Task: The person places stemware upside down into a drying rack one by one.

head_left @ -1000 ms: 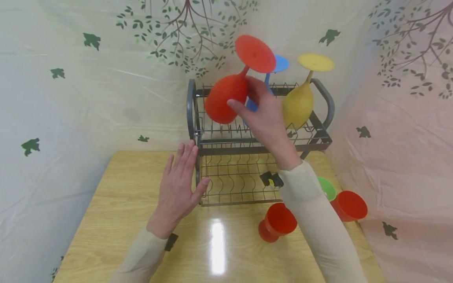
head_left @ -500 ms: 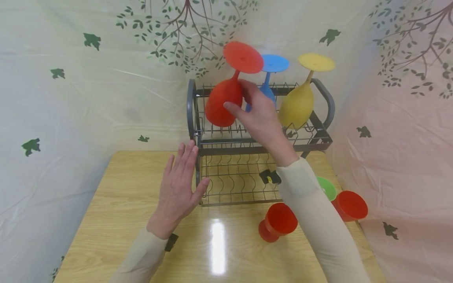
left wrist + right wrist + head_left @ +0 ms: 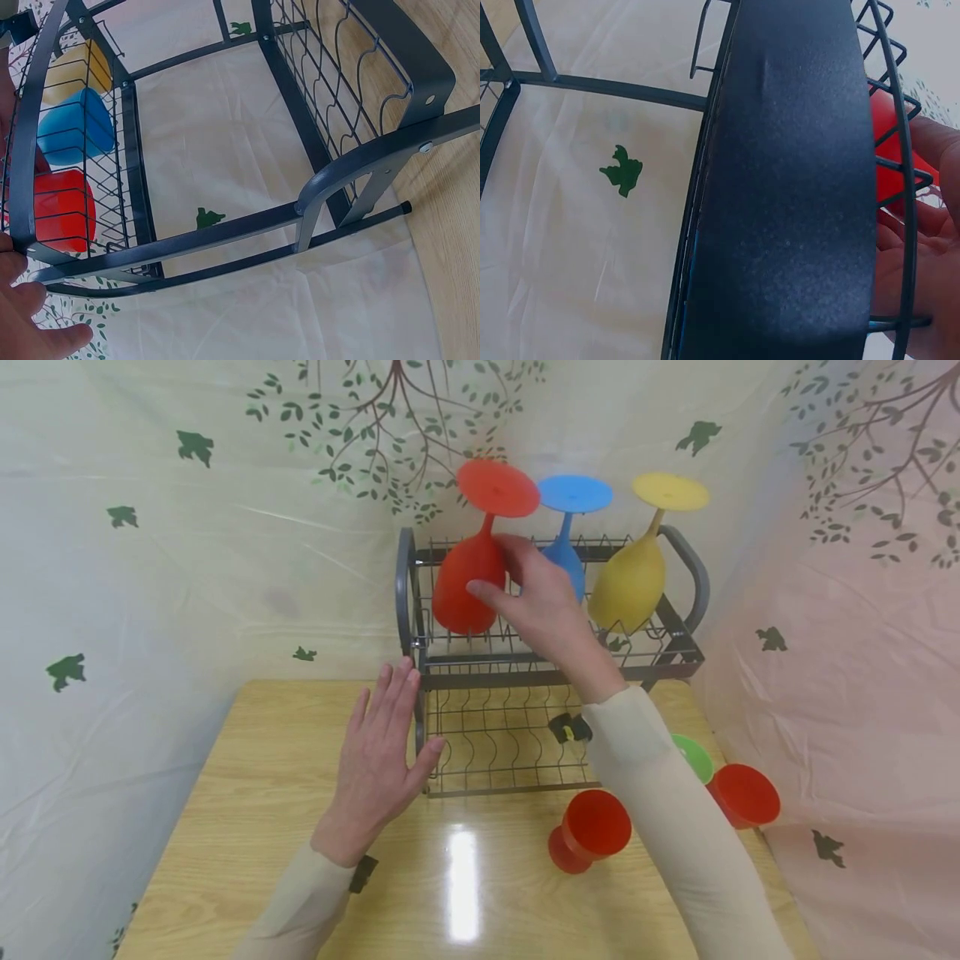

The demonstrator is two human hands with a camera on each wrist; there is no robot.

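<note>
Right grip (image 3: 542, 602) pinches upended red goblet (image 3: 463, 587), rack (image 3: 495, 680) beneath; left grip (image 3: 375, 764) spread beside rack. Likely seating step; next move calls for stability before release.

Behind the right fingers (image 3: 516, 555), a branch-printed sheet (image 3: 315, 543) is hung; below them, the table (image 3: 255, 802) is streaked by glare (image 3: 462, 885).

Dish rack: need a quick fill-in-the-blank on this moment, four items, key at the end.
1. The held goblet in the right hand is coloured ____.
2. The middle goblet, beside the yellow goblet, is coloured ____.
3. The yellow goblet sits upside ____.
4. In the head view, the left hand is at the ____ end of the rack.

Missing words: red; blue; down; left.
</note>
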